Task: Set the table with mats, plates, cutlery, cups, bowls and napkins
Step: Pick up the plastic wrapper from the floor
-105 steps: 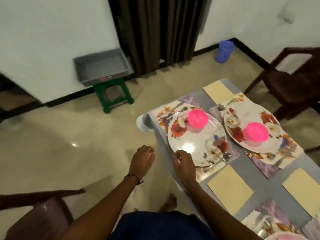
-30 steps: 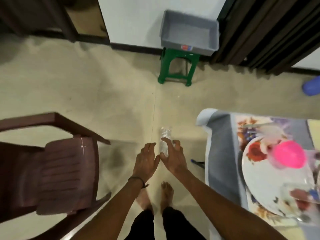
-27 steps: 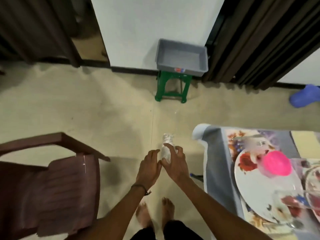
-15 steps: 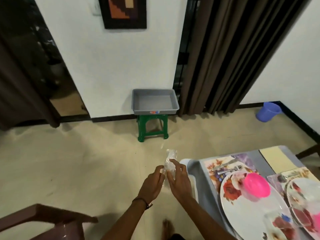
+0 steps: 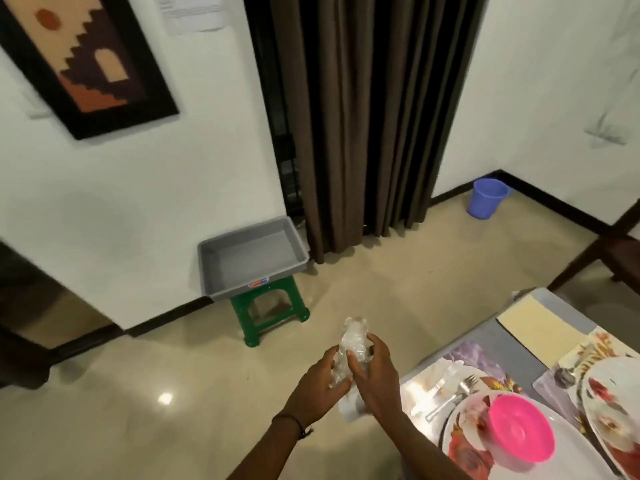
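Holding the clear wrapper (image 5: 350,348) still, both hands now nearer the table (image 5: 498,332).

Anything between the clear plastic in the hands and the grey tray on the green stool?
Nothing visible. Both hands, left hand and right hand, hold the crumpled clear plastic over bare floor; only open floor lies between it and the grey tray on the green stool.

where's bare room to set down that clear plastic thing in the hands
The grey tray on the green stool looks bare. On the table, a grey strip lies between napkin and floral mat. The plates crowd the rest.
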Available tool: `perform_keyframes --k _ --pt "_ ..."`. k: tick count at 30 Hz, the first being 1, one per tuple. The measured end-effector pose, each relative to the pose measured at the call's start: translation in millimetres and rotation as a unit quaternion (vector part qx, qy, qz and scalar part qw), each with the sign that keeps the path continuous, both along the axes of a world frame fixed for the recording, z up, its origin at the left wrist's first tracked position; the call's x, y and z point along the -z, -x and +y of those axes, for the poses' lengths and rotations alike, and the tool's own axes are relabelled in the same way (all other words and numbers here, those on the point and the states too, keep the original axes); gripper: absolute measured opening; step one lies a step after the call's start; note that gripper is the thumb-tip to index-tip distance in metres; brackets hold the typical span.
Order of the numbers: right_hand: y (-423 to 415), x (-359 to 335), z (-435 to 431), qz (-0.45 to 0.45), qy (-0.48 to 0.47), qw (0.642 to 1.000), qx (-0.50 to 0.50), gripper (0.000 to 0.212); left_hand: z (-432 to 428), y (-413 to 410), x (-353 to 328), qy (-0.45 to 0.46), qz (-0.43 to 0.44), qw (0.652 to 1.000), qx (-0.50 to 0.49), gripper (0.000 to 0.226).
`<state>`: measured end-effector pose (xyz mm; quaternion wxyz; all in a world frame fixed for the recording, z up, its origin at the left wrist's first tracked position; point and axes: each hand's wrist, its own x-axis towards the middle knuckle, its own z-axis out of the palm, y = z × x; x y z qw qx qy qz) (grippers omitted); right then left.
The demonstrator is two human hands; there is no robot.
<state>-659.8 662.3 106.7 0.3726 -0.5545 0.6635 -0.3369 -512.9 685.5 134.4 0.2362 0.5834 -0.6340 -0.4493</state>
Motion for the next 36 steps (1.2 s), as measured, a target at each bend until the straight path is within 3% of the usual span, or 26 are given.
perform_keyframes --k 4,11,16,20,24,29,32,36 --pt "9.1 -2.2 -42.4 0.005 -0.029 0.997 0.069 0.053 -57.8 16.0 -7.9 -0.028 0.021 0.998 0.060 0.077" --pt "13.2 -0.1 -106.5 0.053 -0.087 0.987 0.122 0.043 -160.1 32.6 -3.0 0.012 0.026 0.982 0.187 0.114" --pt "-2.8 10.6 -173.1 0.048 -0.080 0.979 0.180 0.049 -240.2 19.7 7.7 0.008 0.032 0.969 0.245 0.112" --pt "-18.2 -5.9 -223.7 0.057 -0.075 0.974 0.207 0.012 -303.8 12.3 15.5 0.000 0.007 0.951 0.309 0.116" --pt "0.7 -17.2 -258.9 0.046 -0.050 0.953 0.294 0.030 -358.0 39.0 8.3 -0.001 -0.006 0.923 0.385 0.122" --pt "48.6 -4.4 -282.2 0.051 -0.051 0.926 0.371 0.013 -400.7 90.8 7.5 0.006 -0.014 0.902 0.432 0.108" --pt "80.5 9.6 -297.8 0.054 -0.038 0.918 0.391 0.023 -426.3 122.7 17.3 0.017 -0.028 0.891 0.453 0.099" --pt "129.8 26.7 -326.3 0.024 -0.006 0.909 0.416 0.023 -473.1 178.9 28.2 0.028 -0.058 0.874 0.481 0.103"
